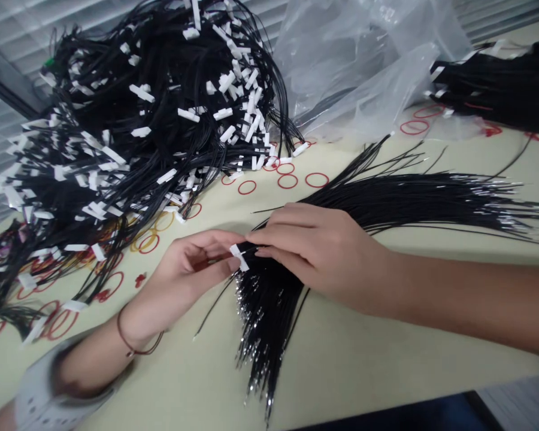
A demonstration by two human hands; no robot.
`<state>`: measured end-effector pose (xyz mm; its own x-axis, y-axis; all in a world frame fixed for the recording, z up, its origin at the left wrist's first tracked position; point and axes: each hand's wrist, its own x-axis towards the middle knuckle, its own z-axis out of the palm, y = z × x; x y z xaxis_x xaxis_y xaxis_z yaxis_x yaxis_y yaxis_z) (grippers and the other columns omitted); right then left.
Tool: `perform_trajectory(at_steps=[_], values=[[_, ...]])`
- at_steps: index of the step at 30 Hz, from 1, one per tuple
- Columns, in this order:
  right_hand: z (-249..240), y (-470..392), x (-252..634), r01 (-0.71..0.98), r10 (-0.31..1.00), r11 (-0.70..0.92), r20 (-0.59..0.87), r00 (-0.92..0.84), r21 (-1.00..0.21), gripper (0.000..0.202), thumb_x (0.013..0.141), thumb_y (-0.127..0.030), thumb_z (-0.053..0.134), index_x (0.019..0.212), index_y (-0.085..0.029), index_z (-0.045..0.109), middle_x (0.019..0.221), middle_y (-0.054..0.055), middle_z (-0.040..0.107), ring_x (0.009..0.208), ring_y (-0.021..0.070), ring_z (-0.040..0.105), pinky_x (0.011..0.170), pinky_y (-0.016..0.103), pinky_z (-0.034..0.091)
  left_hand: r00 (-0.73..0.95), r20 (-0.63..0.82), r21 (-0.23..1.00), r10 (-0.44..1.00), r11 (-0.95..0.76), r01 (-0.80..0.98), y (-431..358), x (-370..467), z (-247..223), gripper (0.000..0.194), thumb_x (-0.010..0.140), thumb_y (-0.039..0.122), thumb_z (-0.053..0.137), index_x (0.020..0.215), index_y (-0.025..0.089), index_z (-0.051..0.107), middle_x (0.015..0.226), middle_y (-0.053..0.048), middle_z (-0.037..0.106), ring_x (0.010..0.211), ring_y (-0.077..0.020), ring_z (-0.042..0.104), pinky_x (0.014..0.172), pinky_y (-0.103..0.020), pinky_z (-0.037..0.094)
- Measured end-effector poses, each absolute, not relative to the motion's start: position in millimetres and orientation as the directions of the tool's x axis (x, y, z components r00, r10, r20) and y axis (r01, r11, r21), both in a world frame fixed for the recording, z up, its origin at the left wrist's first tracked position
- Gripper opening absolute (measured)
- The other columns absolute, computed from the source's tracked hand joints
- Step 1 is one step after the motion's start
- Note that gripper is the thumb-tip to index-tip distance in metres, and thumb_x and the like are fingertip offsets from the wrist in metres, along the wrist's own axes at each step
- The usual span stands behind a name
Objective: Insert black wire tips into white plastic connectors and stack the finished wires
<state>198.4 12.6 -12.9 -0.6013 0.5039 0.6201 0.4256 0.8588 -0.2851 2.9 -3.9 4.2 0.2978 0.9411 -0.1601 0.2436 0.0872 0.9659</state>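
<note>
Between the thumb and fingers of my left hand is a small white connector, held at its left side. My right hand meets it from the right, thumb and fingers pinched on thin black wire close to the connector. Under both hands lies a thick bundle of black wires with shiny metal terminals at the ends. The same dark bundle curves off to the right behind my right hand. Exactly how many wires sit in the pinch is hidden by my fingers.
A large heap of black cables with white connectors fills the back left. Red rubber bands are scattered over the pale table. A clear plastic bag lies behind, with more black cables at the back right.
</note>
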Motion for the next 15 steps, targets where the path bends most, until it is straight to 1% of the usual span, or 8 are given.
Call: perform_trajectory(at_steps=[4,8,12,15], values=[[-14.3,11.9,199.4,0.445,0.537,0.841,0.57,-0.622,-0.308,0.019,0.079,-0.006,0.047,0.092,-0.011,0.06,0.077,0.003,0.059,0.073,0.0133,0.053,0.066,0.025,0.043,0.291,-0.157,0.966,0.944,0.086,0.243,-4.6,3.4,2.8,0.019,0.076,0.009,0.061,0.091,0.019,0.065,0.079,0.002,0.07,0.072,-0.0062,0.061,0.065,-0.011,0.046],[-13.6,10.6,199.1,0.492,0.557,0.825,0.55,-0.623,-0.278,0.017,0.077,-0.004,0.047,0.087,-0.01,0.06,0.076,0.005,0.059,0.073,0.015,0.054,0.066,0.027,0.043,0.277,-0.169,0.963,0.946,0.099,0.25,-4.7,5.3,4.7,0.02,0.075,0.009,0.062,0.093,0.018,0.065,0.079,0.001,0.071,0.071,-0.0074,0.062,0.065,-0.013,0.047],[-13.4,11.5,198.5,0.516,0.562,0.821,0.514,-0.649,-0.246,0.017,0.077,-0.004,0.047,0.082,-0.01,0.062,0.076,0.006,0.058,0.075,0.016,0.053,0.067,0.028,0.043,0.277,-0.162,0.964,0.947,0.092,0.25,-5.3,8.0,7.2,0.024,0.075,0.007,0.061,0.094,0.02,0.067,0.073,0.002,0.07,0.066,-0.0065,0.06,0.06,-0.012,0.046],[-13.7,12.9,198.0,0.521,0.57,0.817,0.478,-0.668,-0.246,0.018,0.077,-0.005,0.047,0.084,-0.01,0.062,0.077,0.006,0.057,0.076,0.0161,0.053,0.068,0.028,0.043,0.28,-0.149,0.967,0.948,0.08,0.243,-5.3,8.6,6.9,0.025,0.074,0.005,0.06,0.093,0.021,0.068,0.07,0.003,0.069,0.063,-0.0058,0.06,0.058,-0.011,0.046]])
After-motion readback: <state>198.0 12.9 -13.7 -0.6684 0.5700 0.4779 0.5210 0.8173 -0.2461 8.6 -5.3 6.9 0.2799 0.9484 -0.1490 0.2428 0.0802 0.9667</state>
